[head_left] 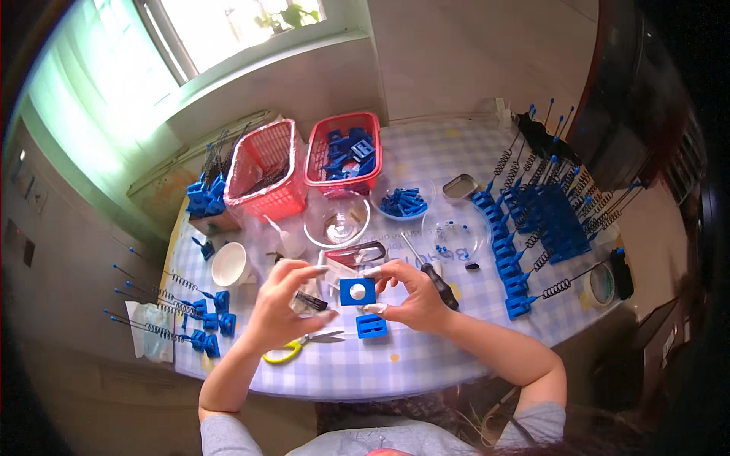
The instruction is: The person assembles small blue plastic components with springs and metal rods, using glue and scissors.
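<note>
Right hand (411,292) pinches white-centred blue square plastic block (347,293); left hand (283,305) wide, apparently empty. Block likely light, stiff, best held by edges.

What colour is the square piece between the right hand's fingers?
The square piece is blue, with a white round spot; the head view shows it.

Daylight pours through a bright, grey-framed window (228,32) beside a sheer, pale-green curtain (91,83). A pinkish-beige wall (479,61) stands behind the blue-and-white checked worktop (426,368); a tall, dark-brown, glossy panel (635,91) rises at right.
</note>
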A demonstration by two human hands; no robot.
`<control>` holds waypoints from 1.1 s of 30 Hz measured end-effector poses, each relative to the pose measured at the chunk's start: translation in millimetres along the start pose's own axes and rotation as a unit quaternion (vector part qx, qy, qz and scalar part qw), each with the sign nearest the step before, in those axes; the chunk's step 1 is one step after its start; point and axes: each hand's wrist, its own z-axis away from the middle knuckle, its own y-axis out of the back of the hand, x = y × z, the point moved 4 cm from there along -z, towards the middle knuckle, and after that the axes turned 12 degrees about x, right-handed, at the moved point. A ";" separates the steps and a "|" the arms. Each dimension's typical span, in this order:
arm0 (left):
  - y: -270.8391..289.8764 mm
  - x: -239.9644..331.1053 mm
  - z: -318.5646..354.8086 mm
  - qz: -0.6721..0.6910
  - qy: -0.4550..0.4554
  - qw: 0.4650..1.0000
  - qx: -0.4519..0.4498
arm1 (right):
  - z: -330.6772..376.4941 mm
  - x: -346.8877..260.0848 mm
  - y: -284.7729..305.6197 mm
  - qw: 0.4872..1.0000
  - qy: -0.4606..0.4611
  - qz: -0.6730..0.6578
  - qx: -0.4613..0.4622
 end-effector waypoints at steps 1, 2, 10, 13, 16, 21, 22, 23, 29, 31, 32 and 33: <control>-2.8 3.2 0.5 0.016 0.018 0.999 -0.030 | -0.2 -0.3 -2.4 1.000 0.000 -0.001 -0.006; -5.1 3.4 0.5 0.032 0.005 0.999 -0.034 | -0.2 -0.5 -4.6 1.000 0.007 -0.005 -0.016; -10.7 5.5 -0.4 0.020 -0.023 0.999 -0.011 | -0.3 -0.8 -5.7 0.999 0.006 -0.017 -0.031; -11.7 5.1 0.5 0.015 -0.017 1.000 -0.009 | 0.6 -2.8 -4.9 0.999 -0.001 -0.027 -0.036; -16.4 0.9 0.7 0.040 0.003 0.999 -0.004 | 1.9 4.2 -6.7 0.997 -0.044 -0.048 -0.041; -22.6 7.4 -1.3 0.102 0.050 0.993 -0.005 | 10.5 12.1 -13.1 0.965 -0.130 -0.229 -0.010; -24.0 7.7 -1.1 0.103 0.051 0.993 -0.005 | 11.7 12.2 -14.0 0.965 -0.131 -0.229 -0.010; -24.5 7.8 -1.6 0.106 0.053 0.993 0.000 | 11.7 12.0 -14.2 0.959 -0.135 -0.251 0.000; -30.9 4.8 -2.2 0.114 0.078 0.990 0.012 | 10.2 4.4 -16.8 0.929 -0.183 -0.322 0.023; -30.9 7.2 -3.6 0.112 0.076 0.991 0.009 | 8.3 4.1 -13.1 0.927 -0.185 -0.324 0.030; -30.8 5.9 -2.1 0.096 0.071 0.993 -0.013 | 4.4 3.1 -10.4 0.928 -0.181 -0.325 0.033; -30.8 4.7 -0.2 0.079 0.066 0.994 -0.034 | 1.4 2.0 -7.9 0.928 -0.177 -0.325 0.035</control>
